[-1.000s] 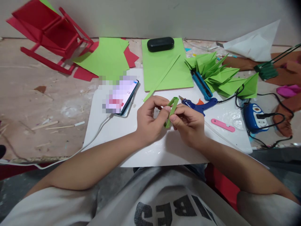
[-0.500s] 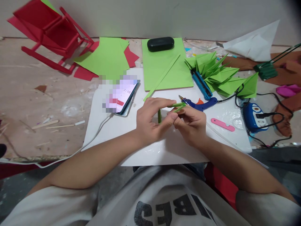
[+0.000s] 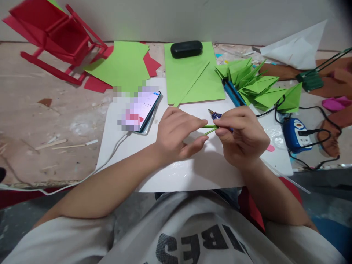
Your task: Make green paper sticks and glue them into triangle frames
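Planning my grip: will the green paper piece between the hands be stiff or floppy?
The green paper piece looks thin, so probably light and crushable. Its strands look straight between left hand and right hand, suggesting slight stiffness.

A plain pale-grey wall (image 3: 123, 24) runs across the back, meeting the far edge of a wooden worktable (image 3: 22, 95). The tabletop is a dull pinkish beige – scuffed, blotched with whitish smears – and its near edge (image 3: 16, 186) looks rough and chipped. Below lies a grey floor (image 3: 129, 207), mottled with pale specks. A red seat (image 3: 249, 207) shows under the table's near side; farther right, a rounded blue object (image 3: 328, 233) is too cut off to identify. The indoor light is soft and rather dim.
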`<state>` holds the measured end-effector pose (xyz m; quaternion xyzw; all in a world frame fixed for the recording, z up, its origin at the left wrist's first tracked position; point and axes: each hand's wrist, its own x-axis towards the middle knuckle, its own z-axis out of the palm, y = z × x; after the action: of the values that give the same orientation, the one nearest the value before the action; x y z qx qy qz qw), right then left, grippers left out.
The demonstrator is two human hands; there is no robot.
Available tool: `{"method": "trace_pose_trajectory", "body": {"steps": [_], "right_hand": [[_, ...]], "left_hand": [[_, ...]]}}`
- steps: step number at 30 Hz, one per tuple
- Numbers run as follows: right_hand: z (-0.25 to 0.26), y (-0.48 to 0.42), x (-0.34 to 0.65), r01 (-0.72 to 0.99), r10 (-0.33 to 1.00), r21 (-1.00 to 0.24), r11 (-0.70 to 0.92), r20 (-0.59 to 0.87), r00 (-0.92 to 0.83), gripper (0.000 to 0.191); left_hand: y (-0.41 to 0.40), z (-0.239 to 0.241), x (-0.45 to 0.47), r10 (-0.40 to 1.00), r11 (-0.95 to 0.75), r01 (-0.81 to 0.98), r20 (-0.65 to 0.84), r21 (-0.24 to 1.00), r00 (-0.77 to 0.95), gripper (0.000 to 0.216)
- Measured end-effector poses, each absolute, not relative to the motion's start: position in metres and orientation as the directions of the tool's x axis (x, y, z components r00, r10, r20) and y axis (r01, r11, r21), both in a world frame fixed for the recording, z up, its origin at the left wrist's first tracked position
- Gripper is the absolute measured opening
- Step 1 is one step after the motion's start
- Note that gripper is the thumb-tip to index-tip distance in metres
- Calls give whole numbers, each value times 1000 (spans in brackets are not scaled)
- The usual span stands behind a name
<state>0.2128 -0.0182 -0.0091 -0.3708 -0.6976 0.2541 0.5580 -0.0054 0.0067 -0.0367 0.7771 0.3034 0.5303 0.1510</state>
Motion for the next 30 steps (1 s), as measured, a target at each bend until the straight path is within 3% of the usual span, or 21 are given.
{"method": "trace_pose_trajectory", "body": {"steps": [3,11,16,20,23,26,28,30], "right_hand": [[-7,-16,215,259,790,-748,611,593,-154,21],[-12,-1,220,325,779,-711,624,531,-334,16],[-12,5,225,366,796,-708,604,509,-328,17],[-14,9,232,408,751,-630,661,567,-340,20],[-16,12,239,471,729,-587,658,652,-206,22],[-13,14,245,488,704,-628,607,709,36,12],[-9,14,247,489,721,-675,553,682,126,3],[-6,12,248,527,798,-715,459,593,110,9]], "left_hand": [[8,-39,-4,681,-727,327,695,604,230,42],[12,-56,-1,556,-816,372,779,443,291,17],[15,-64,-1,677,-730,354,691,585,254,19],[15,-64,-3,713,-698,361,648,619,268,24],[16,-65,-2,715,-695,362,645,621,269,26],[16,-66,0,719,-692,348,644,632,260,29],[16,-66,1,732,-679,340,635,651,246,31],[17,-65,1,767,-640,328,603,694,219,31]]}}
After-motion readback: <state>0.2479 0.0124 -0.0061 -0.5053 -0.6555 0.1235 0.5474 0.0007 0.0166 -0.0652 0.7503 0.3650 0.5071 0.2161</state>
